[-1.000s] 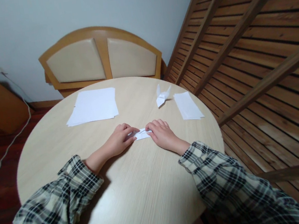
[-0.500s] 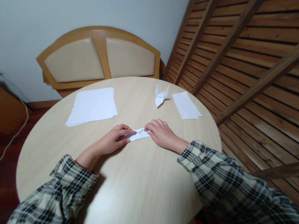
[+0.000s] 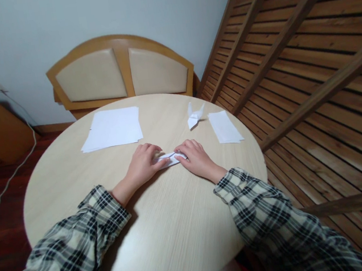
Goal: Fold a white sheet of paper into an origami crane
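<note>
A small folded white paper [image 3: 172, 159] lies on the table in front of me, its long side running left to right. My left hand [image 3: 144, 162] grips its left end, thumb on the near face and fingers behind the far edge. At the other end my right hand [image 3: 196, 158] pinches the paper the same way, its thumb close to the left thumb. Part of the paper is hidden under my fingers. Beyond my right hand stands a white origami crane [image 3: 195, 118], its two points upward.
A stack of white sheets [image 3: 112, 128] lies at the back left of the round wooden table [image 3: 167, 227]. Narrower white paper strips [image 3: 225, 127] lie near the right edge. Behind are a padded headboard [image 3: 127, 66] and a slatted wooden panel [image 3: 309, 68] on the right.
My left hand has shifted right and its thumb has come onto the middle of the paper. My right thumb has moved nearer the middle too. Crane and paper stacks stay put.
</note>
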`<state>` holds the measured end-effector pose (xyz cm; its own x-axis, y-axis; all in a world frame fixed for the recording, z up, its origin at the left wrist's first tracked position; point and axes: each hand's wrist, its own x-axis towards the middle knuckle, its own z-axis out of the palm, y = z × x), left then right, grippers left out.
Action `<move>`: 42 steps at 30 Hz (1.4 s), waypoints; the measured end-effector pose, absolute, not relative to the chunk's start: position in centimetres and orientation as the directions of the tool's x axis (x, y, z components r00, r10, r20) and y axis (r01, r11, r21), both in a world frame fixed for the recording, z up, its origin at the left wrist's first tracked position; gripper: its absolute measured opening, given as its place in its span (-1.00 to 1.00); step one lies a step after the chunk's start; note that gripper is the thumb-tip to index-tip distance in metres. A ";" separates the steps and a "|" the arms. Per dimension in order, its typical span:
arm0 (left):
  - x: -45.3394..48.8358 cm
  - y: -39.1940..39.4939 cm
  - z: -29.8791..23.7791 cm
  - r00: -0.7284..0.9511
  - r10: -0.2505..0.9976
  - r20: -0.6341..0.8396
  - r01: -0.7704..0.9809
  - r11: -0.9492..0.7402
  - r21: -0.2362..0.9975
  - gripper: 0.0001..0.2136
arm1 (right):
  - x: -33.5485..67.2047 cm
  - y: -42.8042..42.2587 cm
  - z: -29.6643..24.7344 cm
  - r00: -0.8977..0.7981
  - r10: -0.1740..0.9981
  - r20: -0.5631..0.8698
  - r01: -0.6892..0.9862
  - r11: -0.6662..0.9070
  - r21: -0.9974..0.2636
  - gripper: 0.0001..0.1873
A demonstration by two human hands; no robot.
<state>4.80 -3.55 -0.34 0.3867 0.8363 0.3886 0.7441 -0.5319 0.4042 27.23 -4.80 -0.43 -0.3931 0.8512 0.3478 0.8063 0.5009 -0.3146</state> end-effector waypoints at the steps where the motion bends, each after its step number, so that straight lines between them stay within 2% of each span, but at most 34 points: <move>1: 5.0 -3.6 -0.5 0.399 0.828 0.394 0.755 -0.540 0.371 -0.59 | 27.2 -4.8 -0.4 -0.393 0.853 0.344 0.810 0.498 -0.310 -0.79; 3: 5.3 -3.8 -0.9 0.435 0.819 0.376 0.765 -0.556 0.326 -0.54 | 27.2 -4.9 -0.5 -0.398 0.854 0.335 0.812 0.498 -0.305 -0.75; 7: 5.5 -3.9 -1.2 0.489 0.795 0.358 0.745 -0.594 0.303 -0.63 | 27.3 -4.9 -0.5 -0.411 0.852 0.324 0.806 0.506 -0.307 -0.73; 17: 6.5 -4.6 -0.4 0.460 0.824 0.331 0.743 -0.561 0.364 -0.77 | 27.3 -5.0 -0.4 -0.416 0.852 0.317 0.812 0.505 -0.293 -0.67; 21: 6.7 -5.1 0.0 0.399 0.869 0.294 0.754 -0.493 0.434 -0.81 | 27.2 -5.0 -0.2 -0.411 0.839 0.357 0.806 0.517 -0.288 -0.66; 24: 6.8 -5.3 0.1 0.329 0.907 0.261 0.724 -0.420 0.548 -0.80 | 27.2 -4.9 -0.1 -0.395 0.827 0.400 0.795 0.526 -0.302 -0.61; 27: 6.8 -5.2 0.2 0.234 0.941 0.243 0.627 -0.337 0.702 -0.77 | 27.0 -4.8 0.0 -0.332 0.812 0.480 0.762 0.531 -0.371 -0.55; 30: 7.0 -5.0 0.5 0.151 0.967 0.206 0.464 -0.253 0.849 -0.76 | 26.7 -4.5 0.9 -0.189 0.790 0.584 0.713 0.519 -0.471 -0.53; 34: 7.3 -5.1 0.9 0.079 0.992 0.100 0.222 -0.115 0.968 -0.71 | 26.1 -3.6 2.8 -0.006 0.752 0.659 0.666 0.495 -0.559 -0.48; 37: 7.8 -5.3 1.0 0.030 0.999 0.041 0.064 -0.043 0.997 -0.68 | 25.3 -2.6 3.2 0.084 0.802 0.591 0.521 0.470 -0.712 -0.59; 42: 8.5 -5.0 0.5 -0.048 0.998 0.031 -0.072 -0.034 0.997 -0.66 | 23.5 -1.8 1.1 0.153 0.932 0.329 0.248 0.286 -0.926 -0.71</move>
